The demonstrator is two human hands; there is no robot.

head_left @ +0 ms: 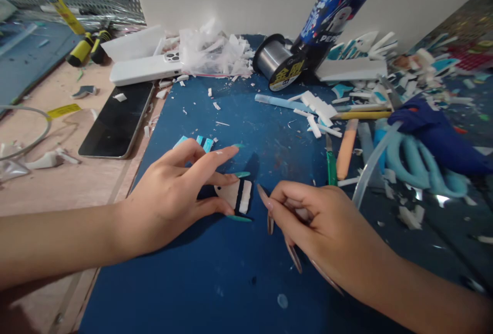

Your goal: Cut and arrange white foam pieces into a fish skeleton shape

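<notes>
And here, on the blue mat [185, 282], the right hand [311, 218] is held just beside the work, its thumb and forefinger drawn together; no held thing can be made out between them. Across from it, the small piece [228, 195] is pinned flat by the left hand [169, 195], clamped on 2 opposite edges between thumb and a finger, with the forefinger stretched beyond. A dark band and a bumpy white strip [245, 198] are seen at its free end.

By its look, the piece is light and thin, probably fairly firm; the strip could be smudged or knocked loose, so it is best taken by its 2 long edges, gently, with long nails kept off the face.

Farther out, the green-handled knife [331, 167] and light-blue scissors [423, 162] are passed on the right, the dark phone [117, 121] on the left. Beyond, white scraps [318, 108] are scattered, and the line spool [275, 59] is found beside the tilted blue bottle [333, 13].
</notes>
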